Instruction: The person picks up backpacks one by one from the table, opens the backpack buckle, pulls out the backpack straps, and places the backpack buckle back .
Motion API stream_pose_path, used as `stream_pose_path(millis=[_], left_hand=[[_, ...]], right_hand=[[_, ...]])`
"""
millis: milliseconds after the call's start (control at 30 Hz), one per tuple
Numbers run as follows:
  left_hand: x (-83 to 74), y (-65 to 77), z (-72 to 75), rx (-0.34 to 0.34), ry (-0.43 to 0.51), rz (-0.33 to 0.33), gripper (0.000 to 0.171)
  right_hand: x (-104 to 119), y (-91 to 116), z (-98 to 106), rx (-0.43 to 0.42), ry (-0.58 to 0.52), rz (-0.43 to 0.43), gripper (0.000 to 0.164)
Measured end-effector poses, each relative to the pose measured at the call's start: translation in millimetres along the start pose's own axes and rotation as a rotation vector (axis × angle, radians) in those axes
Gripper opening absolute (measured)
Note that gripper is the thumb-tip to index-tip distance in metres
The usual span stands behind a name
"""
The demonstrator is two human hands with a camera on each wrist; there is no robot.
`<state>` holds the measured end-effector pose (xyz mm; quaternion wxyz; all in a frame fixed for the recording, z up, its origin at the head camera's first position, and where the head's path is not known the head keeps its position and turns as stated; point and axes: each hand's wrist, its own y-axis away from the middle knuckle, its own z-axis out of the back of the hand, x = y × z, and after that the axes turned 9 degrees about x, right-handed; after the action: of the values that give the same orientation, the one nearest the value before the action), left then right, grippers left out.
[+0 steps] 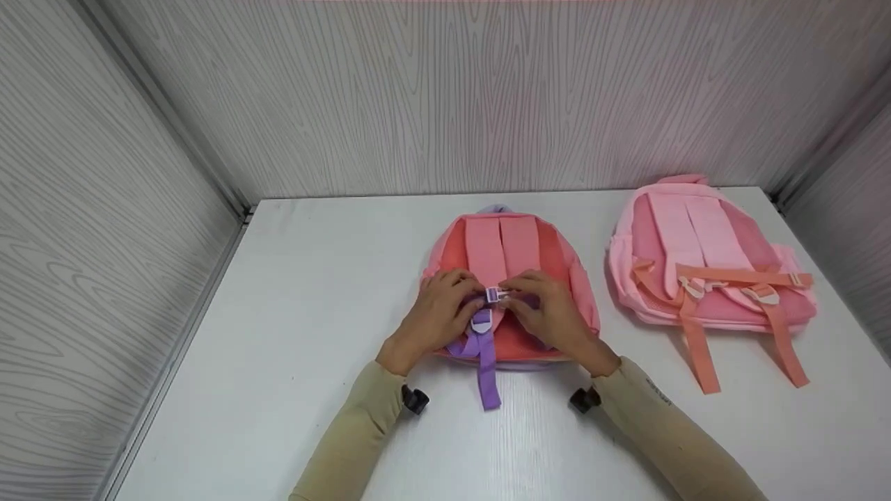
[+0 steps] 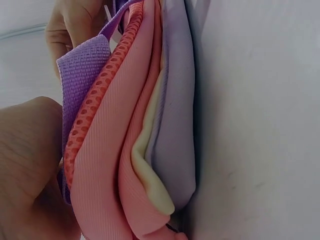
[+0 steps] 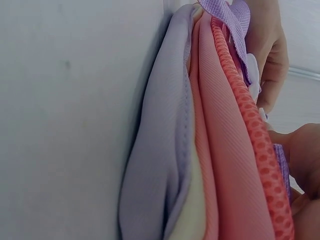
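The purple strap (image 2: 84,67) is woven cloth — the buckle (image 1: 492,295), smooth plastic

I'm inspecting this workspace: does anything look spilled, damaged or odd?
Nothing major stands out. A few small dark specks mark the white table, odd only against its plain surface. The coral backpack and its white buckle look undamaged where visible.

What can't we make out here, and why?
1. Whether the white plastic buckle is latched: head view, too small, ends obscured by left hand and right hand.
2. Purple webbing strap under the right hand: head view, mostly covered by that hand.
3. Front of the coral-pink fabric backpack: head view, faces the white table; wrist views show only a side.
4. Dark marking on the beige right sleeve: head view, too small to read.
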<state>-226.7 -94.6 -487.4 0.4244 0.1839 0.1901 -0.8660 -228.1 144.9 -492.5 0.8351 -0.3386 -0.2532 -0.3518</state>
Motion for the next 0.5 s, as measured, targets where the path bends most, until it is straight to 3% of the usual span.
stream_pose_path(millis=[500], left_hand=[[-1.6,1.2,0.6,-0.014,0.056,-0.001,0.013]], right_hand=[[2.3,1.1,1.3,0.000,-0.028,-0.037,0.022]])
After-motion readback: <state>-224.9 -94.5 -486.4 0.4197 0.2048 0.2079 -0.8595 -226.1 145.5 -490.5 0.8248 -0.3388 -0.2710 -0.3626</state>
